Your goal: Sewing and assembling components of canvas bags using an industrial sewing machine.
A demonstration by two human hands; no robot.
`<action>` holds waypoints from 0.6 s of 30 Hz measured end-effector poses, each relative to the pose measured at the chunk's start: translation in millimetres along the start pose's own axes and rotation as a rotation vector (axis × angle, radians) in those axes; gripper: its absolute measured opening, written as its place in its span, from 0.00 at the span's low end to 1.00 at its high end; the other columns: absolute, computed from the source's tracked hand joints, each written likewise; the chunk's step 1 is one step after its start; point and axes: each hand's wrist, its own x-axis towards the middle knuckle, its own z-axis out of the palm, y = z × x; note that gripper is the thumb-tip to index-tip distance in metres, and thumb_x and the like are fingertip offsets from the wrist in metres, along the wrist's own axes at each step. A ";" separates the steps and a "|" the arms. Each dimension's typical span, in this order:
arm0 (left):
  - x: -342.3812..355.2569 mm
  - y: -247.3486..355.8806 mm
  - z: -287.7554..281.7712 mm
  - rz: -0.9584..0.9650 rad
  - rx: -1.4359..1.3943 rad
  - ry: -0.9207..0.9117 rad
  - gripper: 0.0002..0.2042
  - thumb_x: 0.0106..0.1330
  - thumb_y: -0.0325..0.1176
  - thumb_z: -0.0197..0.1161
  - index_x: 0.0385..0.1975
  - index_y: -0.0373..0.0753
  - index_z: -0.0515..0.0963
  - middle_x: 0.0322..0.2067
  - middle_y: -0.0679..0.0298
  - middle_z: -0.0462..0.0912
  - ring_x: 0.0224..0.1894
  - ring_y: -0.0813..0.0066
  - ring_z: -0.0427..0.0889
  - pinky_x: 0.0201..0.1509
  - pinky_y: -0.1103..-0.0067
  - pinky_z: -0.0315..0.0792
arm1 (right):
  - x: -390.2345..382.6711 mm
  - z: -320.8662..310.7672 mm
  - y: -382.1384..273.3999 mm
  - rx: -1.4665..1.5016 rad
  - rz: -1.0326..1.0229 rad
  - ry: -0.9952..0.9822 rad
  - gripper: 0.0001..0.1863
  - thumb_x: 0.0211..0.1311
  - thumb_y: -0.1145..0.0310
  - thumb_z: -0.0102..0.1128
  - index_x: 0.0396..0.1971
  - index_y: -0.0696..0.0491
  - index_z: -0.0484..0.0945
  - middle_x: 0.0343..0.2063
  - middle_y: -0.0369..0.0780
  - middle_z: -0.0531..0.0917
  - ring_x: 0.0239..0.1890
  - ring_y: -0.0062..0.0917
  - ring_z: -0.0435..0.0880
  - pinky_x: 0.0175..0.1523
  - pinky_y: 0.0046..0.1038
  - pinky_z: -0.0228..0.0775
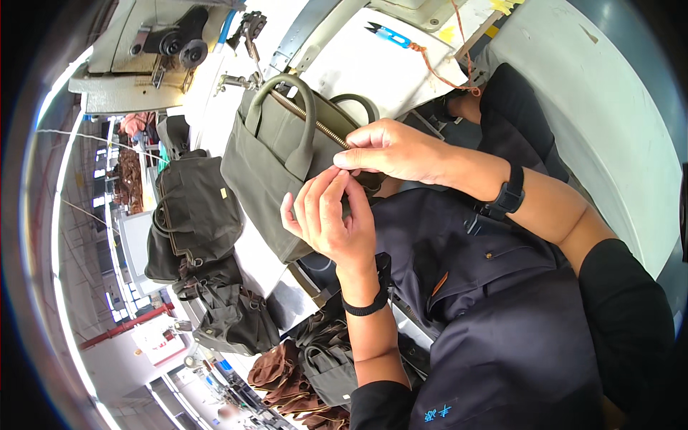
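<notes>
An olive-green handbag (pixel 269 172) with two rolled handles and a brass-toothed zipper (pixel 308 118) lies tilted on the white worktable in front of me. My right hand (pixel 390 150) pinches with thumb and forefinger at the near end of the zipper. Just below it, the bunched fingertips of my left hand (pixel 331 215) meet the right fingertips, its palm turned up. Whatever sits between the fingers of either hand is too small or covered to make out. The near corner of the bag is hidden behind both hands.
Sewing-machine parts (pixel 172 46) stand at the far left. Blue thread snips (pixel 389 34) on an orange cord lie on the white table (pixel 344 61). More dark green bags (pixel 197 208) are piled on the left, with brown ones (pixel 276 373) lower down. A person's leg (pixel 512 107) shows beyond.
</notes>
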 end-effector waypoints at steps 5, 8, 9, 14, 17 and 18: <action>18.7 -1.0 -28.8 -0.062 -0.158 -0.302 0.11 0.60 0.27 0.71 0.42 0.43 0.83 0.47 0.66 0.86 0.51 0.65 0.83 0.68 0.62 0.63 | 1.1 3.7 22.5 0.072 -0.141 0.057 0.17 0.73 0.57 0.62 0.28 0.54 0.80 0.23 0.27 0.76 0.22 0.08 0.69 0.20 0.17 0.54; 49.1 -9.5 -47.2 0.004 -0.191 -0.396 0.13 0.63 0.29 0.70 0.48 0.40 0.83 0.53 0.60 0.84 0.57 0.57 0.80 0.67 0.62 0.65 | -1.0 5.5 23.1 0.118 0.069 0.088 0.15 0.73 0.59 0.62 0.28 0.54 0.81 0.24 0.27 0.77 0.24 0.08 0.70 0.25 0.17 0.59; 67.8 -7.4 -49.0 0.113 -0.117 -0.433 0.13 0.65 0.30 0.67 0.50 0.39 0.82 0.55 0.61 0.83 0.59 0.57 0.78 0.68 0.60 0.65 | 5.7 9.9 34.2 0.123 -0.036 0.116 0.16 0.72 0.60 0.63 0.26 0.54 0.80 0.20 0.26 0.72 0.21 0.07 0.65 0.23 0.18 0.52; 111.7 -22.8 -26.9 0.469 0.225 -0.545 0.17 0.70 0.39 0.62 0.55 0.41 0.79 0.61 0.66 0.77 0.68 0.59 0.69 0.72 0.54 0.60 | 14.1 19.9 43.5 0.228 -0.262 0.113 0.18 0.71 0.60 0.64 0.21 0.52 0.76 0.18 0.27 0.71 0.18 0.08 0.64 0.22 0.18 0.52; 127.6 -10.9 -62.3 0.451 0.481 -0.550 0.21 0.65 0.46 0.67 0.55 0.43 0.80 0.61 0.70 0.77 0.69 0.62 0.69 0.76 0.53 0.55 | 1.7 12.9 26.9 0.139 -0.071 0.118 0.19 0.74 0.63 0.62 0.21 0.51 0.72 0.21 0.27 0.72 0.27 0.08 0.67 0.34 0.17 0.61; 124.2 -11.0 -76.1 0.391 0.529 -0.495 0.22 0.63 0.46 0.69 0.55 0.44 0.80 0.61 0.68 0.77 0.68 0.62 0.70 0.77 0.53 0.53 | -0.1 13.1 20.9 0.086 -0.138 0.129 0.19 0.74 0.62 0.62 0.20 0.51 0.72 0.20 0.27 0.71 0.26 0.08 0.67 0.31 0.17 0.59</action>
